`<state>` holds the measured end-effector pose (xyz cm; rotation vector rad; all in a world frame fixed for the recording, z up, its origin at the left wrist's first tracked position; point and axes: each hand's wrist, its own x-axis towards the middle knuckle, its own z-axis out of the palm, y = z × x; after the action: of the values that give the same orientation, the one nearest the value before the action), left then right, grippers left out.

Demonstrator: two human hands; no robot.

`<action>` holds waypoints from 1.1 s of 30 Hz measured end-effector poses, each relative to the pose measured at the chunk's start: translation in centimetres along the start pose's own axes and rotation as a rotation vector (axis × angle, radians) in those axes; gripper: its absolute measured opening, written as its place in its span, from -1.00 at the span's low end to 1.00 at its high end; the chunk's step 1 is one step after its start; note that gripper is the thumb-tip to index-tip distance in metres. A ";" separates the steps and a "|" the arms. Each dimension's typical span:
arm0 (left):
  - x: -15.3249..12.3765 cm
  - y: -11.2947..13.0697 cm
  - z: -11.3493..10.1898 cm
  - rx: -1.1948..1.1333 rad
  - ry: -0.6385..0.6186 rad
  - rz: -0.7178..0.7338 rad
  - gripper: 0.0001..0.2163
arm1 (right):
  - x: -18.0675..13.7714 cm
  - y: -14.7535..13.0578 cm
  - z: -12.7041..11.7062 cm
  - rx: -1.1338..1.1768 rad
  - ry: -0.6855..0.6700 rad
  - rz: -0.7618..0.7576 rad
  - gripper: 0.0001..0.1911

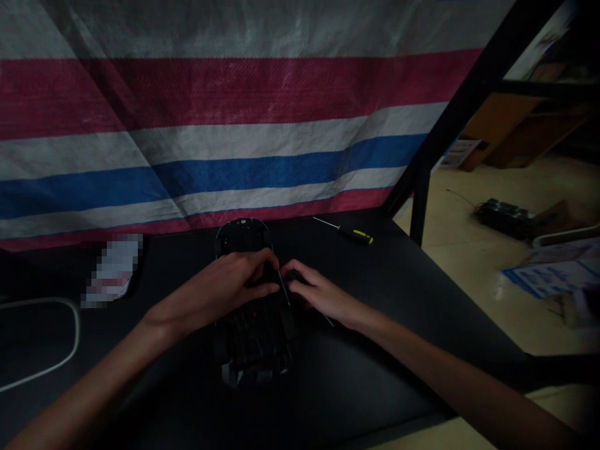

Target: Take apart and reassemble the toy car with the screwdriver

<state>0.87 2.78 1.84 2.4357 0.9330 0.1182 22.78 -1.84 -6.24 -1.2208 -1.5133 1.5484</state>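
A dark model car (pixel 255 340) lies lengthwise on the black table, its details mostly lost in shadow. My left hand (pixel 239 275) reaches over its middle, with thumb and fingers bent around the right-hand edge. A thin pale strip runs along that edge beside the fingertips. Close by on the right, my right hand (pixel 314 287) is closed, its fingertips against a small dark part I cannot make out. A thin metal rod (pixel 329 320) shows from beneath this hand; what it belongs to is hidden.
A yellow-and-black screwdriver (pixel 355 235) lies near the table's back edge. To the left are a blurred-out phone-like object (pixel 112 272) and a white looped frame (pixel 77 325). A striped tarp (pixel 262 144) hangs behind. Beyond the black metal frame (pixel 419 206), boxes (pixel 557 269) stand on the floor.
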 end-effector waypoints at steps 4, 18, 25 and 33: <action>-0.1 0.1 -0.1 -0.011 -0.011 -0.016 -0.71 | 0.1 0.2 0.0 0.006 -0.013 0.001 -0.87; 1.0 -0.7 -0.6 0.013 -0.072 -0.043 -0.76 | 0.1 -0.3 0.1 -0.009 0.001 -0.013 -0.86; 0.4 -0.4 -0.3 0.011 -0.030 -0.057 -0.72 | 0.0 -0.1 0.0 0.035 -0.014 0.006 -0.86; 0.1 -0.4 0.3 -0.024 -0.001 -0.038 -0.76 | 0.1 0.3 0.0 0.012 -0.009 -0.011 -0.86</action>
<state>0.77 2.97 1.42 2.3948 0.9713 0.1145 22.81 -1.76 -6.50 -1.1986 -1.5123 1.5553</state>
